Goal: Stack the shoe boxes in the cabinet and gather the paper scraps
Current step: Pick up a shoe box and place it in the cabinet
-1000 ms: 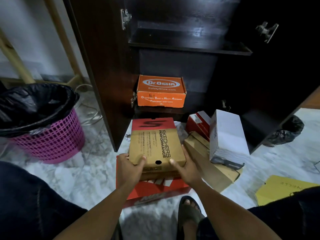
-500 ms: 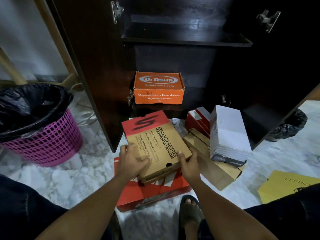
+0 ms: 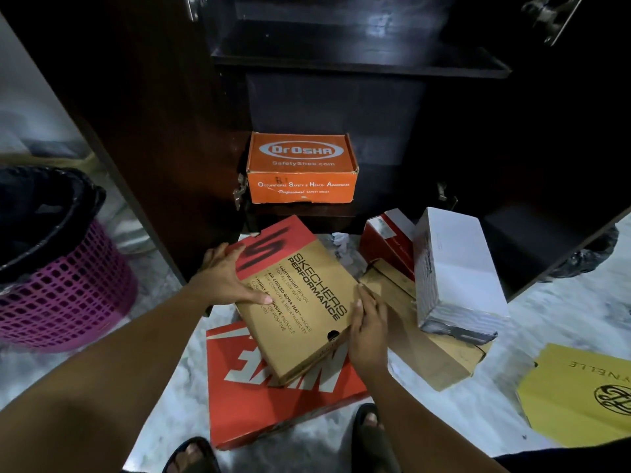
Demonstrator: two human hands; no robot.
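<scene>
A tan and red Skechers shoe box [image 3: 300,308] is held tilted above a red Nike box [image 3: 269,404] on the floor. My left hand [image 3: 228,278] grips its left edge, thumb on the lid. My right hand [image 3: 367,322] holds its near right corner. An orange Dr Osha box [image 3: 302,169] stands on the bottom shelf of the dark cabinet [image 3: 358,63], left side. To the right lie a white box [image 3: 454,268], a brown box [image 3: 430,349] beneath it and a small red box [image 3: 386,240]. A crumpled paper scrap [image 3: 341,242] lies on the floor by the cabinet.
A pink bin [image 3: 61,288] with a black liner stands at the left. The open cabinet door [image 3: 136,131] rises between the bin and the boxes. A yellow box [image 3: 580,394] lies at the right edge, a black bag [image 3: 587,257] behind the right door. My sandalled feet [image 3: 370,425] are below the Nike box.
The Skechers box has been lifted and turned counter-clockwise, its far end swinging left towards the cabinet. My left hand has slid further up its left edge. The view has moved closer.
</scene>
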